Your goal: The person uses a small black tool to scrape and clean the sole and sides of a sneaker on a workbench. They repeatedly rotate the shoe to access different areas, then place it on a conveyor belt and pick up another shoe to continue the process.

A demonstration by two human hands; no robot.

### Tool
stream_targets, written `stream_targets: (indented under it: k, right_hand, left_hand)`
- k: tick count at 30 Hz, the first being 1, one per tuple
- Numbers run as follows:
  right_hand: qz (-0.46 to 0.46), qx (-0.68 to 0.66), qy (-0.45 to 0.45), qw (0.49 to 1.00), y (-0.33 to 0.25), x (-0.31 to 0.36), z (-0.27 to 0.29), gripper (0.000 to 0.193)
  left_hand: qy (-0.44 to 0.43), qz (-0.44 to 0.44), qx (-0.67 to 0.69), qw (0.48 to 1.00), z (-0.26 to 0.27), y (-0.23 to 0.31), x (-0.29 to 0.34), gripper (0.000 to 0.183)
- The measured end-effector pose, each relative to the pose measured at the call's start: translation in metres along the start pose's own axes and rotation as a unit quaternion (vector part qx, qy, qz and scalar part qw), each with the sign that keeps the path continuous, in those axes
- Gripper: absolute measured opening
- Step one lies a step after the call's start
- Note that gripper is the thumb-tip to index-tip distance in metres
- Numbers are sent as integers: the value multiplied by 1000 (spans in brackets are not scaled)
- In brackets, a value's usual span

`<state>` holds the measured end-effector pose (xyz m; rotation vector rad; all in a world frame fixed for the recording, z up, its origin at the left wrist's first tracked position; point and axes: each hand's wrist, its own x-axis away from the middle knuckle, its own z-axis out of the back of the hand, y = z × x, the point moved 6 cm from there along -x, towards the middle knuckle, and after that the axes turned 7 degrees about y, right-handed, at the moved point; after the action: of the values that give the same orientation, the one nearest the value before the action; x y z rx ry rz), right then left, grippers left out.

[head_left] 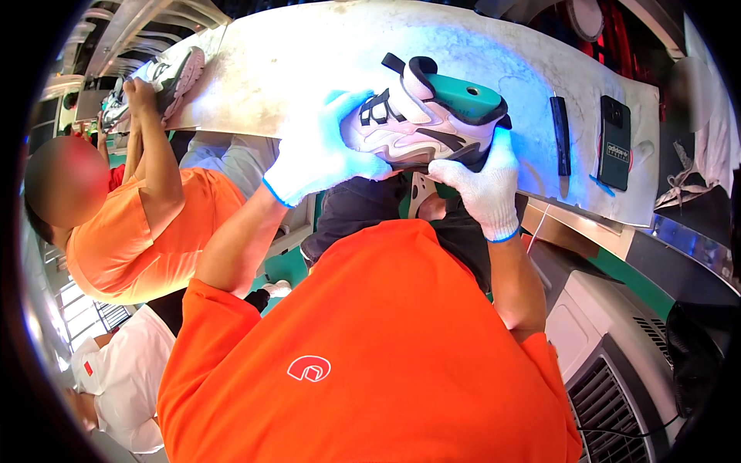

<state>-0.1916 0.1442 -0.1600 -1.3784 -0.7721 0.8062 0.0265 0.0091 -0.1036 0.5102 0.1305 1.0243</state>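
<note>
sneaker clamped between left hand, right hand

Long pale workbench, surface scuffed, lit bluish near its middle. On it at right: a dark narrow tool lying lengthwise, and just beside it a dark green phone, face down. At the bench's left end, a second person in an orange shirt holds a black-and-white shoe on the surface. A grey louvred machine stands lower right. Green floor shows beneath the bench.
</note>
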Motion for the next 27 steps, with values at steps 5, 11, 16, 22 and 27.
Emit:
stream_targets:
  k: [5,11,16,22,27]
  right_hand:
    - [7,27,-12,1000,4,0,0,67]
    - [6,45,-16,999,15,-3,3,73]
    - [26,61,-40,997,7,-6,5,77]
    - [14,30,-42,999,6,0,4,73]
    - [5,13,-40,999,7,-1,5,73]
  left_hand:
    - [3,11,-49,999,0,11,3,122]
    - [56,-21,-74,995,-5,20,5,123]
    - [114,-35,-91,989,-10,31,12,114]
    - [138,-22,-28,990,-15,40,16,105]
    - [118,-46,-40,991,-9,47,13,104]
